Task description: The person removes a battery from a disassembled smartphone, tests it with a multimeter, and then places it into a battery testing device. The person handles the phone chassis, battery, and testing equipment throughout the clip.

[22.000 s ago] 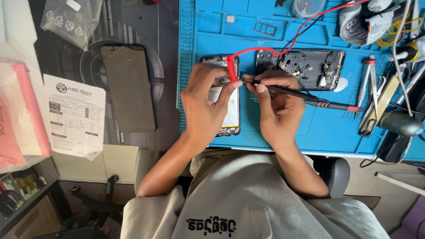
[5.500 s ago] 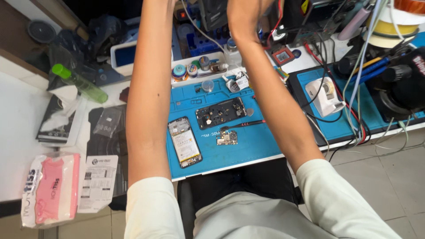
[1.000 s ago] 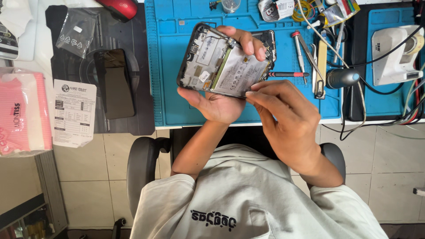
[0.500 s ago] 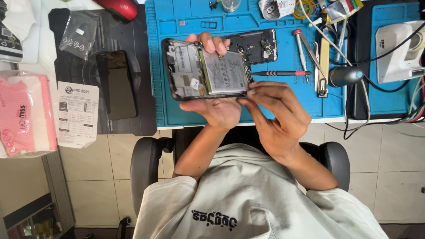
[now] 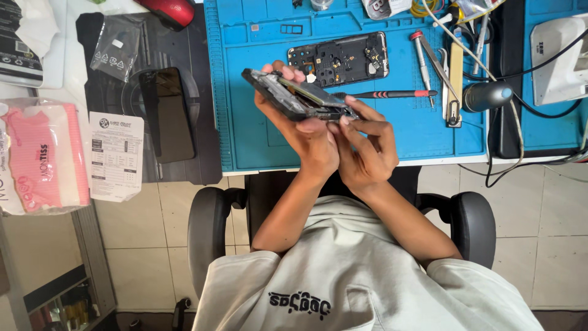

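Observation:
My left hand [image 5: 306,135] holds an opened phone body [image 5: 294,95] from below, tilted almost edge-on above the blue work mat [image 5: 257,135]. My right hand [image 5: 367,144] pinches the phone's lower right corner with its fingertips. Behind the hands, a second opened phone frame [image 5: 340,58] lies flat on the mat. To its right lies a screwdriver [image 5: 386,94] with a black shaft and red end.
A dark phone screen [image 5: 166,113] rests on a black mat at left, beside a printed paper slip [image 5: 116,153] and a pink tissue pack [image 5: 43,156]. Tweezers and tools [image 5: 450,73] lie at right, with cables [image 5: 514,122] and a white device [image 5: 560,58].
The phone body has tipped from facing me to nearly edge-on. My right hand has moved up against its lower corner.

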